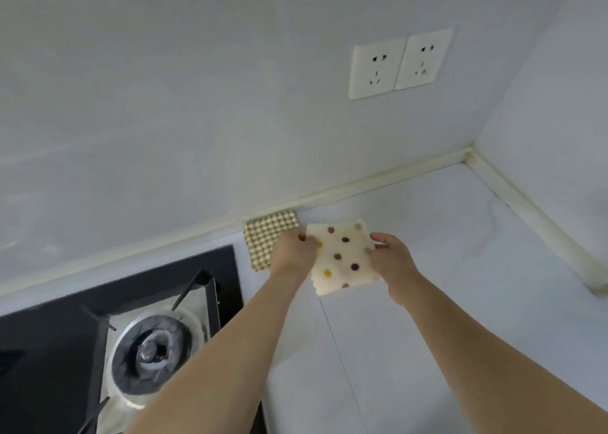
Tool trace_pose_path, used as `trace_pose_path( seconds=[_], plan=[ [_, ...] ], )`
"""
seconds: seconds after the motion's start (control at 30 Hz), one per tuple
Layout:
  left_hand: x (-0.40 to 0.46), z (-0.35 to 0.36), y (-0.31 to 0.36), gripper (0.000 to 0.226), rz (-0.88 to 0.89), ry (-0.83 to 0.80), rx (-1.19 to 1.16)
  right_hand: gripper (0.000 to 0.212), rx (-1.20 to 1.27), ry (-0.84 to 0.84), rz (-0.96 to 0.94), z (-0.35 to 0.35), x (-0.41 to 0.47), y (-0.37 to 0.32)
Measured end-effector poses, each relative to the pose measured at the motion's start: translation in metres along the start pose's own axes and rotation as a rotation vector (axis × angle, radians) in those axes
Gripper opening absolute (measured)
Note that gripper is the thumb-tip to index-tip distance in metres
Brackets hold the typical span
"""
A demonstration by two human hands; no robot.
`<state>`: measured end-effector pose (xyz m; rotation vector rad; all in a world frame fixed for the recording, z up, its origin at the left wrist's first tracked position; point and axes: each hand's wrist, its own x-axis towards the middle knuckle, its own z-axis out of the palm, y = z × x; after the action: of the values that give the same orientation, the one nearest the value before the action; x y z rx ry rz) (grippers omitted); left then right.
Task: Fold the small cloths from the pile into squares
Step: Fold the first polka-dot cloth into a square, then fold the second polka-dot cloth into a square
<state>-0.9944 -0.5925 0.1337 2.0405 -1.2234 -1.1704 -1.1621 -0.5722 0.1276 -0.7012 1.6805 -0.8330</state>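
Cream fleece with scattered purple, brown and yellow dots makes up the small cloth (342, 257) now being handled over the pale marble-look worktop (427, 236). It reads as a near-square sheet, turned a little so its corners point roughly toward the back wall, the stove and the person, with no clear long axis; its zigzag-cut lower edge faces the person. The left hand (294, 252) pinches the cloth's left edge between thumb and curled fingers, and the right hand (391, 262) does the same on the right edge, so the sheet is stretched flat between them. Whether it rests on the worktop or hangs just above it I cannot tell.

Just behind the left hand, against the foot of the wall, lies a second cloth (266, 236) in a tan and cream check, partly hidden by that hand. To the left sits a black glass gas hob (65, 328) with a round burner (154, 351) under a dark pan support. Up on the wall are two white sockets (399, 63) side by side.
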Motion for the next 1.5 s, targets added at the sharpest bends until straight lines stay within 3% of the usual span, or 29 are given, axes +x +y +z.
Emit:
trace_pose_path(
  seconds=[0.43,0.7,0.77,0.93,1.17,1.37,1.5],
  plan=[
    [0.100,0.045,0.020,0.029,-0.061,0.068,0.230,0.046,-0.094,-0.013,-0.099,0.005,0.122,-0.012],
    [0.087,0.047,0.011,0.028,0.006,0.113,0.103,0.029,-0.273,0.004,-0.186,0.002,0.113,0.005],
    [0.074,0.045,0.007,0.025,0.040,0.080,0.139,0.027,-0.347,0.008,-0.222,0.002,0.103,0.007],
    [0.034,0.025,-0.009,0.027,0.168,0.075,0.289,0.050,-0.431,0.002,-0.253,0.008,0.060,0.012],
    [-0.018,-0.027,-0.045,0.037,0.353,0.077,0.458,0.041,-0.732,0.151,-0.725,0.039,-0.009,0.024],
    [-0.068,-0.088,-0.091,0.037,0.557,0.200,0.588,0.045,-0.796,0.025,-0.864,0.086,-0.079,0.034],
    [-0.101,-0.143,-0.132,0.042,0.572,0.294,0.691,0.047,-0.812,-0.041,-0.858,0.131,-0.132,0.044]
  ],
)
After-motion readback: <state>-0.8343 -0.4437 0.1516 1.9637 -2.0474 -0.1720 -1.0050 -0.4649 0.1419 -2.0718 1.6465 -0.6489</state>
